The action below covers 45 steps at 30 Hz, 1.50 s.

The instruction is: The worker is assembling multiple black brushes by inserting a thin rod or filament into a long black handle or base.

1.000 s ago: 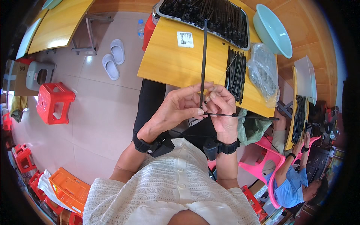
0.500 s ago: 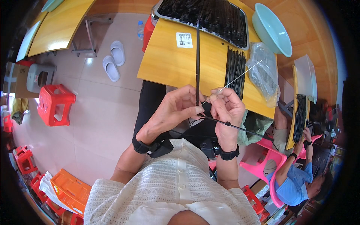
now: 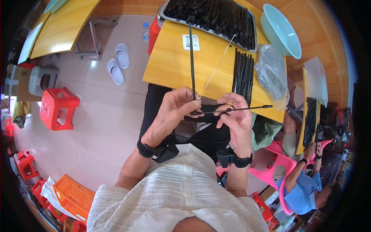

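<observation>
Two thin black rods cross just in front of the person's chest, held in the air above the lap and not resting on anything. The upright rod [image 3: 191, 58] has its long axis running away from the body, its far end reaching over the worktop toward the tray; its near end is pinched between thumb and fingers of the left hand [image 3: 174, 112]. The level rod [image 3: 235, 109] lies crosswise — its free end points out to the person's right, its near end meets the left-hand pinch. The right hand [image 3: 235, 120] is closed on this level rod from below, fingers curled round its middle. A thin pale strand [image 3: 218, 63] slants up from where the hands meet toward the far edge of the worktop. The crossing point lies nearer the left hand's grip, with the right hand just beside it.

Beyond the hands is the yellow wooden worktop [image 3: 174, 62]. On it lie a bundle of black rods [image 3: 243, 73], side by side with their long axes also pointing away, and a crumpled clear bag [image 3: 272, 75] just to its right. At the far edge stands a metal tray [image 3: 208, 13] heaped with more black rods, and a pale green bowl [image 3: 280, 31] beside it.

The floor is pale tile — white slippers [image 3: 119, 63], a red stool [image 3: 58, 108] and an orange crate [image 3: 73, 197] to the left. Another person in blue [image 3: 305, 189] sits at a neighbouring table on the right.
</observation>
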Each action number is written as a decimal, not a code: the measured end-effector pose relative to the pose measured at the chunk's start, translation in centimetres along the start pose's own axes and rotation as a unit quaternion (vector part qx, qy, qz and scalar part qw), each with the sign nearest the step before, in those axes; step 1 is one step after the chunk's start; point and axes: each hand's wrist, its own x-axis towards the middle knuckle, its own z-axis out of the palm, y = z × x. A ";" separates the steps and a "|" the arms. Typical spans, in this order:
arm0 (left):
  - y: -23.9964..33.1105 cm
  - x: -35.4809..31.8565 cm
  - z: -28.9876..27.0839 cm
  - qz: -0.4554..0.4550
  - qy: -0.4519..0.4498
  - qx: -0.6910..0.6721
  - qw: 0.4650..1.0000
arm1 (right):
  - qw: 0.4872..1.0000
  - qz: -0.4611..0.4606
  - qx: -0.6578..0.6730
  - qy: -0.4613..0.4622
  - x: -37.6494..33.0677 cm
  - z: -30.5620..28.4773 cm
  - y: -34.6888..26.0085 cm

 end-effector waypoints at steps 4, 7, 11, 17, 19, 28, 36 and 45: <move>0.2 -0.3 0.5 -0.009 -0.013 0.008 1.000 | 0.995 -0.052 0.087 0.005 0.0 -0.8 0.4; -0.2 -0.4 0.9 0.014 -0.043 0.031 0.999 | 0.994 -0.028 0.049 0.095 0.9 -0.4 0.7; -0.7 -0.5 1.2 0.039 -0.056 0.099 0.993 | 0.996 -0.004 0.036 0.081 1.7 -0.6 1.1; -0.9 -0.5 1.6 0.027 -0.026 0.161 0.986 | 0.994 -0.032 0.018 0.106 2.0 0.5 1.0; -1.1 -0.4 1.5 0.021 -0.018 0.171 0.985 | 0.992 -0.038 -0.001 0.124 2.0 0.7 0.8; -2.5 -0.3 1.2 0.072 0.033 0.167 0.983 | 0.980 -0.076 -0.102 0.151 1.8 2.0 0.9; -2.2 -0.3 1.4 0.108 0.053 0.274 0.954 | 0.978 -0.076 -0.123 0.149 2.1 1.8 1.2; -2.0 -0.3 1.7 0.097 0.056 0.303 0.946 | 0.979 -0.072 -0.113 0.155 2.6 1.5 1.7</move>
